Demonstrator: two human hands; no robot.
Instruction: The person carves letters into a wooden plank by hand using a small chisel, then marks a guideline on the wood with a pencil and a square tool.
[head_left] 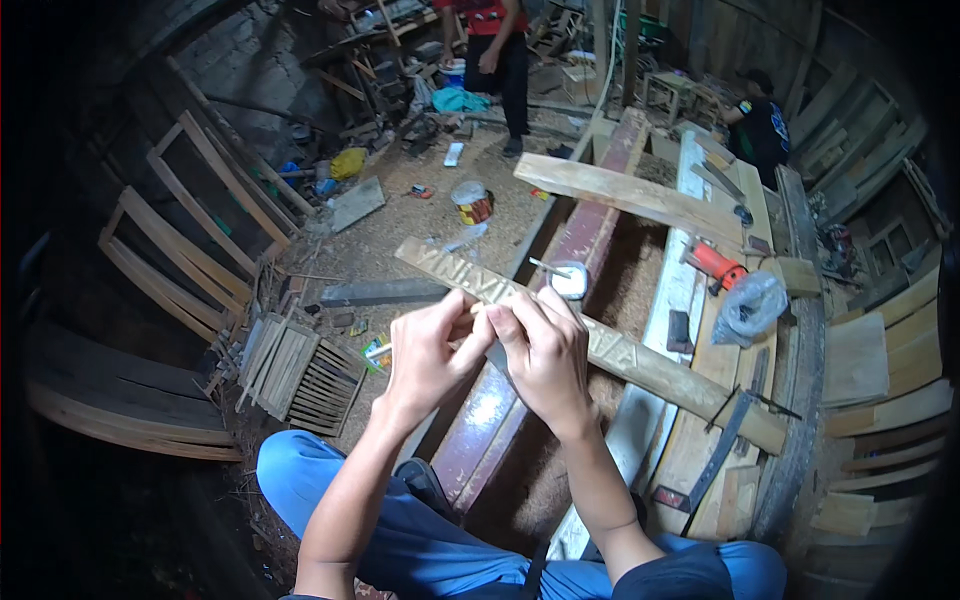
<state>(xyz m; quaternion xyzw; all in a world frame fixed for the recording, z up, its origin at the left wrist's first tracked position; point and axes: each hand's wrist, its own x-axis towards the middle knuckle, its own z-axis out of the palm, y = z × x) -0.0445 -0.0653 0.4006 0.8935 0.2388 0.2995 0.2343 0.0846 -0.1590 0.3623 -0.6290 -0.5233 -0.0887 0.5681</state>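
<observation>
A long wooden board (650, 372) with raised carved letters lies slantwise in front of me, across the beams of the bench. Over its carved part my two hands meet, fingertips close together. My left hand (432, 345) is closed; a thin pale stick (379, 351) juts from its outer side and seems to run through the fingers. My right hand (543, 352) is closed in a pinch beside it, thumb toward the left fingers; what it grips is hidden. Just beyond the board stands a small tub (568, 282) of white stuff, with a stick resting across its rim.
A plank (625, 196) crosses the bench farther off. On the right lie a red power tool (715, 263), a clear plastic bag (750, 308) and a try square (715, 460). A paint can (472, 203) stands on the floor. Two other people are in the background.
</observation>
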